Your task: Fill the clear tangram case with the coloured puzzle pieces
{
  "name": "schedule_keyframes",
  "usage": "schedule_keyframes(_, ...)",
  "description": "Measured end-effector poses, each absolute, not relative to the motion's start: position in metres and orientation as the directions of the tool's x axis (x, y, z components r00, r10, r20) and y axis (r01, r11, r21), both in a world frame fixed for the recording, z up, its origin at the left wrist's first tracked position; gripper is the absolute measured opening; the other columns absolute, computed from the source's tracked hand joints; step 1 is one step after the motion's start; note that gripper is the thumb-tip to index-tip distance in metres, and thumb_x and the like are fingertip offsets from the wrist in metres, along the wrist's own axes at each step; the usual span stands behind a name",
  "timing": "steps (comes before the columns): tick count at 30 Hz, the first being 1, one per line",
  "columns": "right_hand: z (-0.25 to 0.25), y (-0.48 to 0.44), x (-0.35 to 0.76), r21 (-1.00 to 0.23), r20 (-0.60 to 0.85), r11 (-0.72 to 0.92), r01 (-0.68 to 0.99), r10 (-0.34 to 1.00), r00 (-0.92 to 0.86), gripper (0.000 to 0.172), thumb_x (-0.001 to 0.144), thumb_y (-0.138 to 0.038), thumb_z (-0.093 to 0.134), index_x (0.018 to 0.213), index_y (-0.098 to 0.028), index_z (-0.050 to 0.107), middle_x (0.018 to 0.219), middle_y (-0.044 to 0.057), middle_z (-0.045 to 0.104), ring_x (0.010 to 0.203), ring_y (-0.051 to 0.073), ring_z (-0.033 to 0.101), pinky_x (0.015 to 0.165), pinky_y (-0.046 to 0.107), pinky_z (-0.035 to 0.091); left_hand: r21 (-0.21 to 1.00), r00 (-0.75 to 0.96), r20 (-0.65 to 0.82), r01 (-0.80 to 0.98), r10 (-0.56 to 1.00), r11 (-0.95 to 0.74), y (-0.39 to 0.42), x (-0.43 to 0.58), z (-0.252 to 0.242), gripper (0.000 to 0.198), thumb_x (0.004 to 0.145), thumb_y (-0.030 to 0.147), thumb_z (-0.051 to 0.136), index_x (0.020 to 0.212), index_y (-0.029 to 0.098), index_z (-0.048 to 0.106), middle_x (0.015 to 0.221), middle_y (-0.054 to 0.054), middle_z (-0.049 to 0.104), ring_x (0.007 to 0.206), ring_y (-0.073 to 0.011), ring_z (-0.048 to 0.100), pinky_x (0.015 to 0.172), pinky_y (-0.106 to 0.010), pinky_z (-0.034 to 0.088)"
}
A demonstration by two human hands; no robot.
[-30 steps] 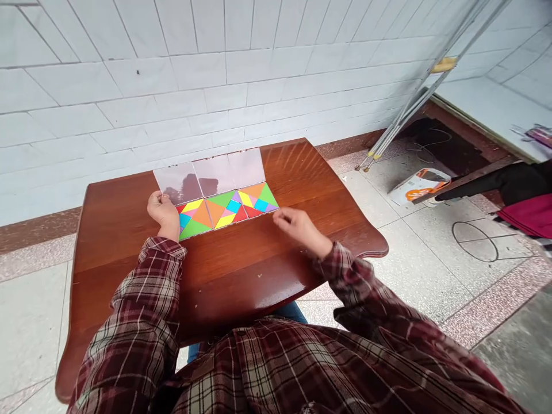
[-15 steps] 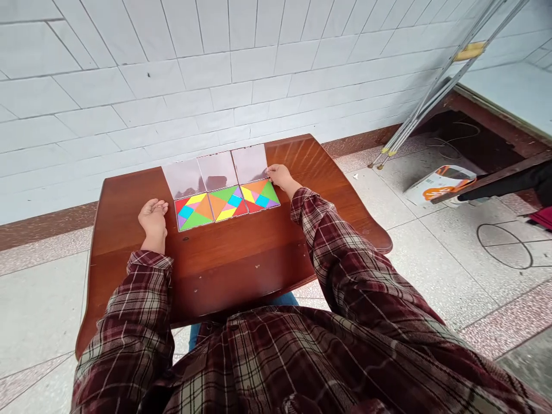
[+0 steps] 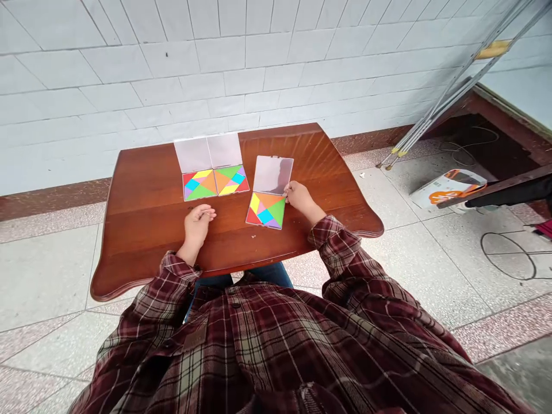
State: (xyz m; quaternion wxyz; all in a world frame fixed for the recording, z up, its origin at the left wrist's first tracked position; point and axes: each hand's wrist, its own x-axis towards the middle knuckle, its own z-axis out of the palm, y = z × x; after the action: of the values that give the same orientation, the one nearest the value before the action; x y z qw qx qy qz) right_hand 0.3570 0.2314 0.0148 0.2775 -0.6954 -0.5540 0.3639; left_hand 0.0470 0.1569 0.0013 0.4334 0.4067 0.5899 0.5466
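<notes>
A tangram case (image 3: 273, 176) lies unfolded on the table, its pale lid half away from me and its coloured pieces in the near half. My right hand (image 3: 301, 197) pinches the right edge of this case by the hinge. Two more unfolded cases stand side by side to the left, a left tangram case (image 3: 199, 184) and a middle tangram case (image 3: 232, 179), each filled with coloured shapes. My left hand (image 3: 198, 226) hovers over the table just in front of the left case, fingers loosely bent and holding nothing.
The brown wooden table (image 3: 146, 218) has curved edges and stands near a white tiled wall (image 3: 233, 80). Metal crutches (image 3: 448, 86) lean at the right. A white and orange carton (image 3: 448, 188) and a wire ring (image 3: 508, 256) are on the floor there.
The right-hand case has come away from the other two, moved toward me and turned slightly, with my right hand on it. My left hand has shifted right and nearer me.
</notes>
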Motion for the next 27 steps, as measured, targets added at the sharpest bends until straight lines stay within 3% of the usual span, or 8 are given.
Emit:
schedule_keyframes(3, 0.008, 0.199, 0.324, -0.813, -0.271, -0.226, 0.536, 0.963, -0.004, 0.019, 0.084, -0.004, 0.042, 0.074, -0.02, 0.044, 0.06, -0.005, 0.05, 0.048, 0.008, 0.047, 0.052, 0.02, 0.038, 0.998, -0.211, -0.011, 0.057, 0.977, 0.024, 0.145, 0.062, -0.01, 0.026, 0.068, 0.029, 0.071, 0.09, 0.018, 0.063, 0.088, -0.007, 0.07, 0.088, -0.0189, 0.069, 0.09, -0.039, 0.055)
schedule_keyframes(8, 0.012, 0.178, 0.268, -0.866, -0.225, -0.096, 0.492, 0.951, -0.211, 0.017, 0.086, -0.007, 0.039, 0.077, -0.019, 0.046, 0.071, -0.002, 0.055, 0.051, 0.006, 0.048, 0.052, 0.019, 0.039, 0.996, -0.283, 0.086, 0.024, 0.955, -0.082, 0.144, 0.061, -0.017, 0.038, 0.072, 0.019, 0.065, 0.11, 0.02, 0.057, 0.112, -0.008, 0.066, 0.107, -0.0159, 0.064, 0.1, -0.033, 0.048)
schedule_keyframes(14, 0.022, 0.166, 0.248, -0.796, -0.071, 0.122, 0.593, 0.954, -0.292, 0.018, 0.084, -0.01, 0.043, 0.096, -0.017, 0.055, 0.084, 0.002, 0.06, 0.076, 0.013, 0.057, 0.075, 0.028, 0.048, 1.0, -0.268, 0.011, 0.017, 0.963, -0.007, 0.143, 0.051, -0.022, 0.029, 0.077, 0.018, 0.059, 0.106, 0.018, 0.054, 0.081, 0.0, 0.067, 0.071, -0.0096, 0.065, 0.078, -0.027, 0.054)
schedule_keyframes(18, 0.026, 0.131, 0.254, -0.65, 0.076, 0.27, 0.711, 0.953, -0.292, 0.029, 0.085, -0.013, 0.043, 0.11, -0.015, 0.056, 0.104, 0.01, 0.062, 0.099, 0.022, 0.057, 0.089, 0.037, 0.045, 0.999, -0.266, 0.039, 0.031, 0.963, -0.032, 0.143, 0.052, -0.027, 0.022, 0.079, 0.017, 0.058, 0.1, 0.019, 0.055, 0.078, 0.001, 0.065, 0.069, -0.0094, 0.064, 0.076, -0.026, 0.053)
schedule_keyframes(23, 0.03, 0.08, 0.243, -0.533, -0.097, 0.357, 0.767, 0.875, -0.474, 0.031, 0.09, -0.02, 0.046, 0.12, -0.016, 0.055, 0.117, 0.013, 0.06, 0.101, 0.023, 0.06, 0.086, 0.035, 0.048, 0.999, -0.303, 0.033, 0.003, 0.952, -0.033, 0.144, 0.056, -0.029, 0.017, 0.08, 0.014, 0.053, 0.096, 0.02, 0.053, 0.077, 0.002, 0.064, 0.069, -0.0094, 0.063, 0.075, -0.026, 0.052)
schedule_keyframes(27, 0.037, 0.063, 0.226, -0.382, -0.219, 0.303, 0.873, 0.888, -0.404, 0.04, 0.093, -0.029, 0.05, 0.129, -0.013, 0.048, 0.126, 0.018, 0.055, 0.099, 0.026, 0.062, 0.082, 0.036, 0.051, 0.999, -0.351, 0.034, -0.005, 0.936, -0.039, 0.143, 0.06, -0.028, 0.018, 0.08, 0.01, 0.049, 0.095, 0.02, 0.053, 0.077, 0.002, 0.063, 0.068, -0.009, 0.063, 0.074, -0.026, 0.052)
